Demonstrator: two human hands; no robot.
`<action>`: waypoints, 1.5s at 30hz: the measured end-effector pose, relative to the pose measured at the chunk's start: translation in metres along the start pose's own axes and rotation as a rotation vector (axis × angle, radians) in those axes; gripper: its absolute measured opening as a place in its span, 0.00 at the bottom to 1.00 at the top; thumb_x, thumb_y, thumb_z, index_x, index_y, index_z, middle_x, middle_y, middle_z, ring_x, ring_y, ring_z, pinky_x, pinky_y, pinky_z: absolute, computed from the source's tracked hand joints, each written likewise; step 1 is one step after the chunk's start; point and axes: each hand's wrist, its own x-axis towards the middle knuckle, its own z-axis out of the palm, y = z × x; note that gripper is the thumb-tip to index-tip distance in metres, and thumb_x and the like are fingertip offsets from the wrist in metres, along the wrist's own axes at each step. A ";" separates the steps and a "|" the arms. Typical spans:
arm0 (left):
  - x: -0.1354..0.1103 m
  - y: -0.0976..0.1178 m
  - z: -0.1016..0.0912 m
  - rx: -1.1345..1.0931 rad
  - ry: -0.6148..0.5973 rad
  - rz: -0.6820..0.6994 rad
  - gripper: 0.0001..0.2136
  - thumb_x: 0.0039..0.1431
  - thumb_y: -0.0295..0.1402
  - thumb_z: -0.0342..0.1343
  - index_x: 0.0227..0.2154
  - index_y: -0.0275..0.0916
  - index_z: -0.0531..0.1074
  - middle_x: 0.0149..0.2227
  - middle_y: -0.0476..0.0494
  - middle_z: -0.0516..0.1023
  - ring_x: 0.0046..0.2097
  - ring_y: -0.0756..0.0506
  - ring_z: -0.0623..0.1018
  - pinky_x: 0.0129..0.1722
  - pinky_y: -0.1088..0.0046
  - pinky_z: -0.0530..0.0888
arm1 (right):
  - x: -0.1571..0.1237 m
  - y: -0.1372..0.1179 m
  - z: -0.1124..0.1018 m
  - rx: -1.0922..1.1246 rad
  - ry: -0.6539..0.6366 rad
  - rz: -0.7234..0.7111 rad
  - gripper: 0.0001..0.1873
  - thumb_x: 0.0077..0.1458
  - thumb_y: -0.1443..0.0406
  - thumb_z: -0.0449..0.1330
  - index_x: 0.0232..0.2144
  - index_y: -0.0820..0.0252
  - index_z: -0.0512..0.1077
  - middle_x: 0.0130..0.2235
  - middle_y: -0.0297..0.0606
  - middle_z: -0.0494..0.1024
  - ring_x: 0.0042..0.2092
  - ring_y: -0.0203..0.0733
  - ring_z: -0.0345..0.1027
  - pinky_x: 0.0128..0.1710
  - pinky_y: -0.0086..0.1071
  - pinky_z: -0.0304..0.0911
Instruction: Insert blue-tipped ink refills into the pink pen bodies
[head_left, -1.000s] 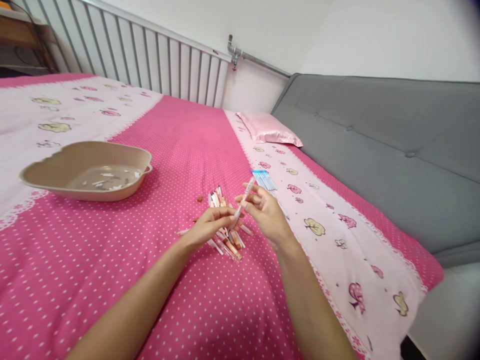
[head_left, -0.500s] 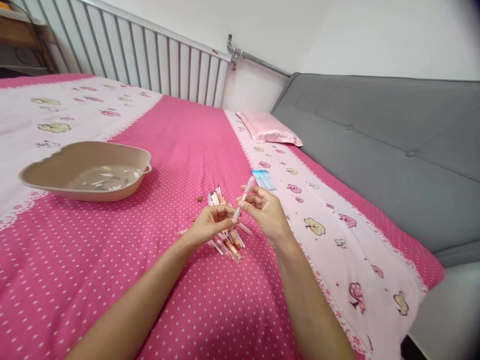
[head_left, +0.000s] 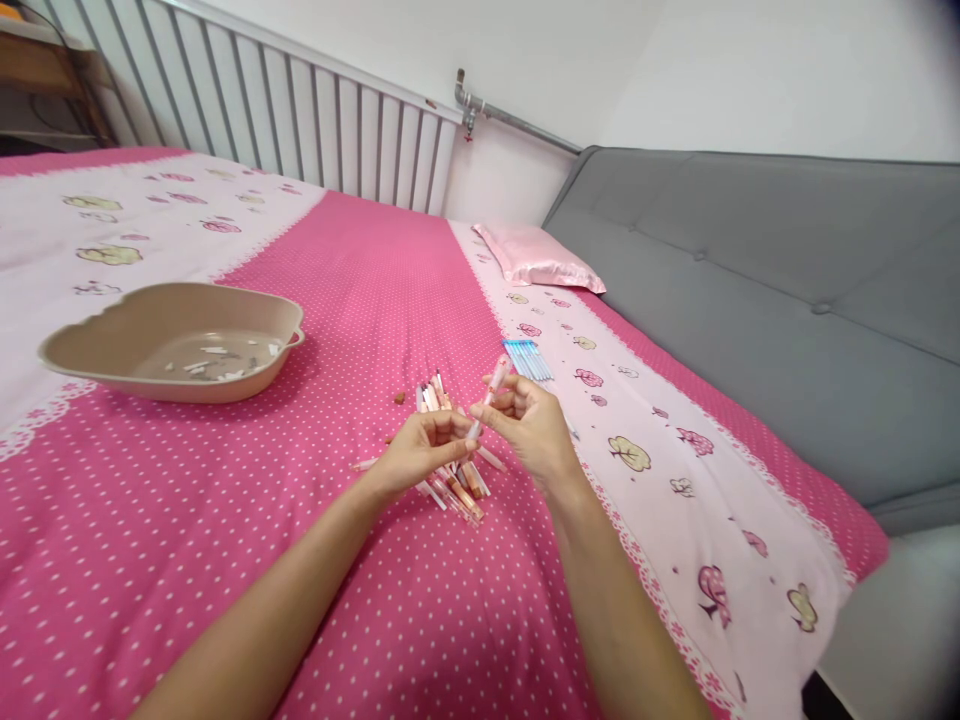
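A pale pink pen (head_left: 497, 376) is held tilted between both hands, its upper end leaning away to the right. My left hand (head_left: 431, 447) pinches the lower end between thumb and fingers. Higher on the barrel, my right hand (head_left: 531, 420) is closed round the pen. Beneath the hands lies a loose heap of pink, white and orange pens (head_left: 461, 492), partly hidden by my left hand. Beyond my right hand, several blue pens (head_left: 528, 360) lie side by side in a neat row on the bedspread.
A beige basin (head_left: 172, 385) with small white and grey pieces inside stands to the left on the pink dotted bedspread (head_left: 360, 300). A pink pillow (head_left: 536, 258) lies against the grey headboard (head_left: 757, 260). A white radiator (head_left: 315, 110) runs behind the bed.
The pen has turned slightly in my fingers, showing more of its red-patterned upper part. Both hands stay in nearly the same place.
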 end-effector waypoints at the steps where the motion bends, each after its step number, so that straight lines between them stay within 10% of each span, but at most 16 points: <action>1: 0.000 0.000 0.000 0.005 -0.003 0.004 0.11 0.47 0.34 0.63 0.31 0.32 0.73 0.26 0.46 0.77 0.27 0.51 0.75 0.28 0.78 0.70 | 0.000 0.000 0.000 0.004 0.001 0.000 0.24 0.37 0.63 0.68 0.39 0.64 0.68 0.25 0.30 0.71 0.27 0.34 0.68 0.28 0.29 0.64; 25: -0.002 -0.002 -0.004 0.065 -0.132 -0.058 0.11 0.56 0.36 0.53 0.36 0.32 0.72 0.31 0.43 0.76 0.31 0.48 0.76 0.33 0.72 0.70 | -0.008 -0.021 -0.005 0.116 -0.203 0.146 0.23 0.49 0.70 0.59 0.49 0.64 0.63 0.40 0.43 0.77 0.40 0.39 0.72 0.42 0.36 0.66; 45: -0.001 0.000 -0.001 -0.032 -0.044 -0.009 0.08 0.48 0.32 0.62 0.29 0.33 0.71 0.25 0.47 0.78 0.26 0.51 0.77 0.26 0.79 0.71 | -0.003 -0.007 -0.001 0.011 -0.066 0.056 0.26 0.37 0.63 0.68 0.41 0.65 0.69 0.25 0.29 0.70 0.27 0.33 0.67 0.30 0.29 0.62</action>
